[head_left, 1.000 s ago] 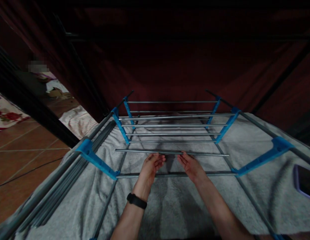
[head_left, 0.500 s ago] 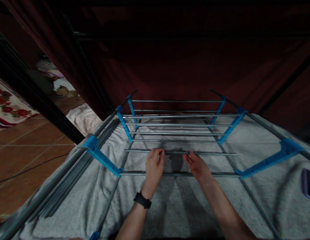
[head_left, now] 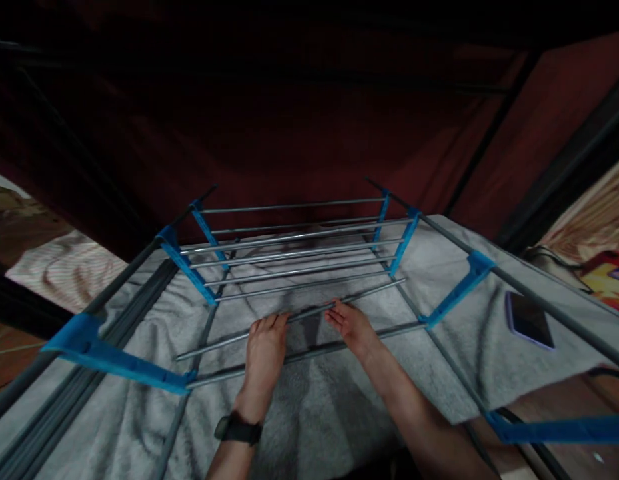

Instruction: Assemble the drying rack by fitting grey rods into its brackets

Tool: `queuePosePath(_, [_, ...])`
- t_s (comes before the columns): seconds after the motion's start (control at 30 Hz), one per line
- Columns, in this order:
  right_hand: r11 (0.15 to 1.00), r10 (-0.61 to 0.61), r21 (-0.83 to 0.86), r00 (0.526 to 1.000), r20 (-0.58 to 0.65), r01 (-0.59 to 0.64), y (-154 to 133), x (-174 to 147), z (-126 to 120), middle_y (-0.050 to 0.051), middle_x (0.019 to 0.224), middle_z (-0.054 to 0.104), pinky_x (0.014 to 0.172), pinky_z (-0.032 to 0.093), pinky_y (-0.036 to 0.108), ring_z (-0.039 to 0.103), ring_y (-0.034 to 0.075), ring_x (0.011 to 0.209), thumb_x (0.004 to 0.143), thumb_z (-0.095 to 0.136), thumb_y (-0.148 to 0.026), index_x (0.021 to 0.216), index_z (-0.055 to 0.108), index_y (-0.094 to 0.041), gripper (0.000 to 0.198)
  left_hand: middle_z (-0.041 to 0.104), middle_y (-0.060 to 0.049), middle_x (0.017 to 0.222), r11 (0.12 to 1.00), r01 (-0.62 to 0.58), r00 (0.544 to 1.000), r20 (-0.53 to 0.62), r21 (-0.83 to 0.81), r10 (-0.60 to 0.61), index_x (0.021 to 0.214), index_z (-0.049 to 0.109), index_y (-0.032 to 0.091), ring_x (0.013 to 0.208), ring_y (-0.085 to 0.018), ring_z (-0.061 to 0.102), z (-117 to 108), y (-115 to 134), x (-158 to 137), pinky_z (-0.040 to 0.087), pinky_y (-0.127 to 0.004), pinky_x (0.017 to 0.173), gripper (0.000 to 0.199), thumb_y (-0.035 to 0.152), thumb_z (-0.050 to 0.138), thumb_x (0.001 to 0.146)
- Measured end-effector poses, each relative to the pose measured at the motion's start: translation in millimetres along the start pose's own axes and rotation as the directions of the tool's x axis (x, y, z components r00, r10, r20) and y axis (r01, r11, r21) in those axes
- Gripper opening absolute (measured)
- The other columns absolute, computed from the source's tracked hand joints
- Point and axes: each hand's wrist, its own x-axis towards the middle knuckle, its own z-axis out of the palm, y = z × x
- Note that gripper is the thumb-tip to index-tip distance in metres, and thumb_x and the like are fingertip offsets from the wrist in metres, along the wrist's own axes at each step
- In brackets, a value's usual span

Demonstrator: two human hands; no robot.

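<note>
Within the blue-bracketed rack (head_left: pixel 289 255), the loose grey rod (head_left: pixel 306 313) has shifted leftward since a moment ago, its left end swinging nearer the rack's close crossbar (head_left: pixel 319 352). It slants before the rack's farther bars, left hand (head_left: pixel 266 347) curled over it, right hand (head_left: pixel 356 327) holding it at the fingertips.

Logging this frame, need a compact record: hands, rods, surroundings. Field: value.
left hand: the left hand grips the loose rod from above
right hand: the right hand has fingertips at the same rod; firmness of hold unclear
loose rod ends: both outside any bracket
fitted rods: several crosswise rods between blue brackets
spare rods: bundle of rods at picture left
surface: gray blanket
phone: phone on the blanket, picture right
backdrop: dark red curtain
</note>
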Motion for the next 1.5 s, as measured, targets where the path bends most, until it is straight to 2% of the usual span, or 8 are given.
queuePosePath(0.3, [0.999,0.029,0.016,1.000,0.000,-0.029,-6.3,3.6,0.0,0.007,0.082,0.074,0.074,0.057,0.031,0.067,0.016,0.073,0.080,0.065,-0.018,0.081,0.068,-0.018,0.003,0.072,-0.010,0.098,0.963,-0.144,0.990,0.026,0.227,0.141,0.108,0.069,0.025,0.093,-0.029,0.064,1.7,-6.6,2.1,0.042,-0.039,0.088,0.031,0.026,0.046,0.088])
queuePosePath(0.43, [0.999,0.037,0.026,0.999,-0.020,-0.037,-7.2,5.5,0.2,0.005,0.079,0.073,0.072,0.056,0.029,0.066,0.015,0.070,0.079,0.065,-0.018,0.080,0.067,-0.017,0.002,0.073,-0.010,0.100,0.956,-0.170,0.985,0.049,0.237,0.163,0.108,0.068,0.024,0.095,-0.030,0.065,0.6,-8.1,3.7,0.043,-0.040,0.087,0.030,0.028,0.046,0.088])
queuePosePath(0.63, [0.998,0.062,0.029,0.997,-0.053,-0.061,-2.5,11.7,-2.2,0.005,0.071,0.070,0.068,0.056,0.030,0.064,0.016,0.065,0.079,0.068,-0.023,0.076,0.064,-0.018,0.007,0.074,-0.010,0.097,0.958,-0.178,0.983,-0.005,0.225,0.184,0.104,0.068,0.025,0.094,-0.029,0.066,-0.5,-15.8,5.8,0.044,-0.039,0.085,0.026,0.027,0.051,0.084])
queuePosePath(0.9, [0.996,0.072,0.057,0.994,-0.086,-0.068,-7.1,18.1,-5.9,0.006,0.073,0.070,0.069,0.055,0.029,0.065,0.015,0.065,0.078,0.063,-0.017,0.075,0.062,-0.018,0.004,0.073,-0.009,0.094,0.919,-0.246,0.965,-0.011,0.309,0.262,0.100,0.066,0.024,0.090,-0.028,0.065,-2.7,-19.7,5.0,0.042,-0.041,0.088,0.024,0.032,0.046,0.090])
queuePosePath(1.0, [0.996,0.058,0.081,0.992,-0.114,-0.049,-12.6,18.7,-7.8,0.006,0.075,0.071,0.072,0.055,0.029,0.066,0.015,0.067,0.078,0.061,-0.014,0.074,0.062,-0.018,0.006,0.073,-0.010,0.097,0.911,-0.224,0.971,0.005,0.346,0.237,0.105,0.066,0.022,0.093,-0.029,0.065,-2.8,-20.4,5.8,0.041,-0.042,0.091,0.027,0.032,0.044,0.092])
queuePosePath(1.2, [0.996,-0.017,0.081,0.996,-0.089,0.024,-9.5,20.9,-12.5,0.004,0.076,0.071,0.075,0.056,0.030,0.067,0.015,0.071,0.076,0.070,-0.019,0.077,0.064,-0.018,0.006,0.073,-0.010,0.101,0.943,-0.143,0.987,0.110,0.301,0.115,0.106,0.065,0.023,0.095,-0.028,0.067,2.6,-24.5,7.2,0.044,-0.038,0.081,0.027,0.031,0.045,0.092])
queuePosePath(1.37, [0.996,-0.028,0.084,0.997,-0.074,0.034,-6.0,22.9,-13.7,0.002,0.071,0.069,0.072,0.056,0.029,0.065,0.015,0.069,0.074,0.076,-0.026,0.074,0.064,-0.018,0.014,0.074,-0.008,0.100,0.950,-0.163,0.986,0.031,0.267,0.161,0.102,0.062,0.024,0.092,-0.028,0.068,1.5,-27.6,5.3,0.044,-0.037,0.082,0.022,0.038,0.055,0.088])
queuePosePath(1.5, [0.996,-0.009,0.084,0.991,-0.132,0.020,-8.1,23.4,-12.4,0.001,0.066,0.067,0.067,0.056,0.028,0.063,0.014,0.063,0.074,0.075,-0.025,0.072,0.063,-0.019,0.014,0.073,-0.007,0.096,0.919,-0.233,0.972,0.074,0.318,0.221,0.101,0.063,0.023,0.091,-0.026,0.067,-0.6,-25.2,6.1,0.044,-0.037,0.080,0.023,0.036,0.046,0.093])
